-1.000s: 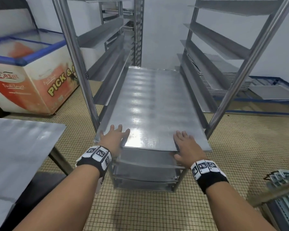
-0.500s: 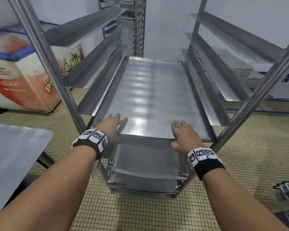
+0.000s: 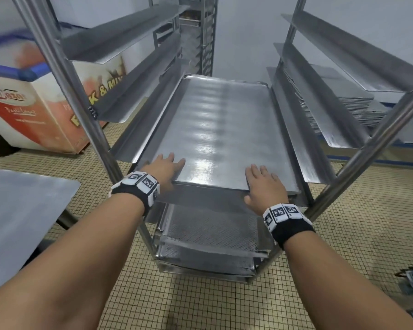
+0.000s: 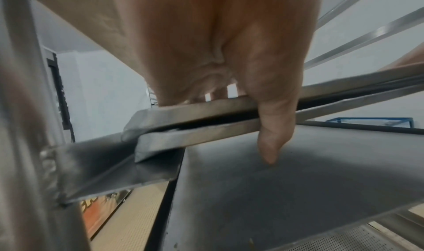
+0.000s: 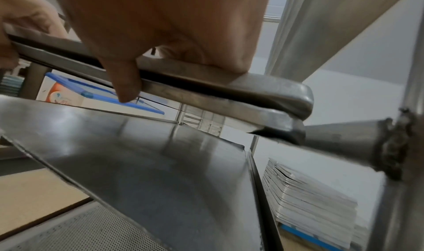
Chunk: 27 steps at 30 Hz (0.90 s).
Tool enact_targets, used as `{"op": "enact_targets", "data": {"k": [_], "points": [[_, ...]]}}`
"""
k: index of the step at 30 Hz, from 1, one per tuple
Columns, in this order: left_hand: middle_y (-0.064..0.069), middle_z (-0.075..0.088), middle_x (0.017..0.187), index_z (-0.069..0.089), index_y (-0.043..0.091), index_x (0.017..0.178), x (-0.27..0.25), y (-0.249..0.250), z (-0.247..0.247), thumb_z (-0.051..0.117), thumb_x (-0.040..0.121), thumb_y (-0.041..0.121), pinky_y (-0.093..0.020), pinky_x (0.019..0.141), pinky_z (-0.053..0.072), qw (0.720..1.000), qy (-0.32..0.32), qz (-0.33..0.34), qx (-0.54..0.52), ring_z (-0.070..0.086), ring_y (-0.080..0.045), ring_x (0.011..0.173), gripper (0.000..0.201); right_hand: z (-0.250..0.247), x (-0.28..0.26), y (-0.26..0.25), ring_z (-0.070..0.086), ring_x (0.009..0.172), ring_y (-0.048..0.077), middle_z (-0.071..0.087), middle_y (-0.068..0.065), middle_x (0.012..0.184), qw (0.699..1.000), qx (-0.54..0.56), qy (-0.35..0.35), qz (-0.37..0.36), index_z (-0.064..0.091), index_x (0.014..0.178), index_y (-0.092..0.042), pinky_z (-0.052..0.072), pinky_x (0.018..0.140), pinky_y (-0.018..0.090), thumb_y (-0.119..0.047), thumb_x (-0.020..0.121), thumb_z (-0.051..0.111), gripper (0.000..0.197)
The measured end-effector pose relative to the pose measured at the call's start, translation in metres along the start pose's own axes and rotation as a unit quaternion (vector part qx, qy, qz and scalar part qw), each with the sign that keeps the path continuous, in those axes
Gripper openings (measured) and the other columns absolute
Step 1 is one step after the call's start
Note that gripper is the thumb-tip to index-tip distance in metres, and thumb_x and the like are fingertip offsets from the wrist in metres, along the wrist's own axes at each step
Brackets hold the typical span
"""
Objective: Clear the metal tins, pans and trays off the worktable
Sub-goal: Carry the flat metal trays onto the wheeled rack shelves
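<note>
Two flat metal trays (image 3: 219, 129) lie stacked on one pair of runners in the steel rack (image 3: 65, 75). Their near edge sticks out slightly at the front. My left hand (image 3: 165, 166) lies on the near left corner, fingers flat on top. My right hand (image 3: 262, 184) lies on the near right part in the same manner. In the left wrist view the left hand (image 4: 229, 55) meets the two tray edges (image 4: 206, 108) and its thumb (image 4: 273, 128) hangs down across them. In the right wrist view the right hand (image 5: 172, 28) pushes on the tray edges (image 5: 252, 84), thumb (image 5: 125, 77) pointing down.
Perforated trays (image 3: 210, 229) fill the rack's lower runners; the runners above are bare. The steel worktable (image 3: 17, 210) stands at my left, a chest freezer (image 3: 34, 98) behind it. A pile of flat trays (image 3: 348, 108) sits beyond the rack's right side. A second rack (image 3: 198, 32) stands at the back.
The trays have slid deeper into the rack, and both hands have moved forward with their near edge. My head has come closer to the rack.
</note>
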<state>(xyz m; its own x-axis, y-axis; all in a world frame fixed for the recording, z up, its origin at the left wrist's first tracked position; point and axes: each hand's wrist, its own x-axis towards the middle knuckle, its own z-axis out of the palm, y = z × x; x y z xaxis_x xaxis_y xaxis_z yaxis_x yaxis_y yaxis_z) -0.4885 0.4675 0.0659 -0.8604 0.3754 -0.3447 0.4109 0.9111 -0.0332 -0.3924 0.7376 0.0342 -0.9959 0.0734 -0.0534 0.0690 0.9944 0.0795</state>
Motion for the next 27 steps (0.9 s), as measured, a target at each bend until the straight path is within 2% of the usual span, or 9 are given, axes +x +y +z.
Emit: {"op": "enact_targets", "data": {"k": [4,8,10,13,15,18,23,25,27], "points": [[-0.009,0.04,0.145,0.029,0.024,0.145,-0.029,0.006,0.025,0.067,0.088,0.039,-0.055,0.114,0.034,0.994,0.106,-0.004,0.032,0.039,-0.031,0.135,0.07,0.0,-0.011,-0.018,0.03,0.143,0.031,0.029,0.011,0.157,0.997,-0.013,0.014,0.072,0.023,0.152,-0.017,0.027,0.117,0.046,-0.036,0.091,0.058,0.074],[-0.01,0.004,0.168,0.009,0.026,0.16,-0.072,-0.006,0.06,0.069,0.09,0.032,-0.052,0.123,0.024,0.99,0.135,-0.015,-0.031,0.011,-0.032,0.154,0.092,-0.002,-0.037,-0.035,0.043,0.131,0.029,0.048,0.01,0.139,0.995,-0.03,0.049,0.078,0.04,0.141,-0.015,0.033,0.112,0.043,-0.036,0.089,0.058,0.059],[-0.006,0.001,0.169,0.005,0.03,0.161,-0.101,-0.014,0.074,0.07,0.09,0.028,-0.051,0.119,0.032,0.99,0.118,-0.036,-0.069,0.019,-0.034,0.152,0.096,-0.005,-0.055,-0.046,0.042,0.132,0.029,0.048,0.01,0.138,0.995,-0.024,0.057,0.083,0.04,0.141,-0.013,0.035,0.11,0.04,-0.035,0.089,0.06,0.059],[-0.01,0.051,0.144,0.023,0.029,0.157,-0.153,-0.03,0.089,0.065,0.093,0.031,-0.041,0.101,0.05,0.988,0.107,-0.066,-0.085,0.056,-0.028,0.122,0.077,-0.013,-0.078,-0.075,0.042,0.132,0.029,0.046,0.011,0.139,0.996,-0.019,0.041,0.073,0.043,0.139,-0.013,0.037,0.109,0.041,-0.035,0.09,0.06,0.057],[-0.008,0.063,0.128,0.039,0.026,0.149,-0.186,-0.047,0.099,0.06,0.095,0.031,-0.038,0.091,0.053,0.988,0.085,-0.092,-0.093,0.063,-0.026,0.112,0.058,-0.021,-0.09,-0.104,0.047,0.128,0.029,0.051,0.009,0.136,0.999,-0.024,0.017,0.039,0.048,0.135,-0.015,0.038,0.107,0.041,-0.033,0.091,0.059,0.05],[-0.009,0.061,0.136,0.048,0.02,0.144,-0.234,-0.083,0.125,0.063,0.091,0.029,-0.039,0.093,0.054,0.979,0.012,-0.16,-0.129,0.062,-0.027,0.118,0.055,-0.034,-0.111,-0.162,0.058,0.117,0.031,0.06,0.01,0.127,0.998,-0.021,-0.046,-0.035,0.06,0.126,-0.016,0.047,0.097,0.04,-0.019,0.093,0.052,0.034],[-0.006,0.071,0.118,0.069,0.021,0.109,-0.333,-0.136,0.17,0.066,0.086,0.053,-0.032,0.083,0.053,0.948,-0.025,-0.248,-0.197,0.068,-0.026,0.1,0.039,-0.043,-0.153,-0.272,0.065,0.105,0.032,0.062,0.009,0.12,0.979,-0.009,-0.116,-0.169,0.063,0.12,-0.017,0.056,0.085,0.04,-0.024,0.09,0.054,0.032],[-0.008,0.069,0.123,0.068,0.023,0.109,-0.376,-0.157,0.186,0.062,0.084,0.055,-0.036,0.089,0.054,0.933,-0.022,-0.294,-0.204,0.066,-0.027,0.102,0.041,-0.042,-0.17,-0.317,0.065,0.106,0.032,0.062,0.009,0.122,0.971,-0.011,-0.112,-0.213,0.063,0.121,-0.015,0.055,0.087,0.04,-0.024,0.091,0.054,0.033],[-0.01,0.062,0.134,0.062,0.018,0.128,-0.418,-0.179,0.206,0.066,0.086,0.046,-0.038,0.097,0.053,0.914,-0.02,-0.348,-0.21,0.063,-0.029,0.117,0.051,-0.04,-0.187,-0.359,0.064,0.111,0.031,0.061,0.008,0.126,0.96,-0.007,-0.12,-0.254,0.064,0.123,-0.018,0.053,0.093,0.041,-0.025,0.09,0.056,0.035]]}}
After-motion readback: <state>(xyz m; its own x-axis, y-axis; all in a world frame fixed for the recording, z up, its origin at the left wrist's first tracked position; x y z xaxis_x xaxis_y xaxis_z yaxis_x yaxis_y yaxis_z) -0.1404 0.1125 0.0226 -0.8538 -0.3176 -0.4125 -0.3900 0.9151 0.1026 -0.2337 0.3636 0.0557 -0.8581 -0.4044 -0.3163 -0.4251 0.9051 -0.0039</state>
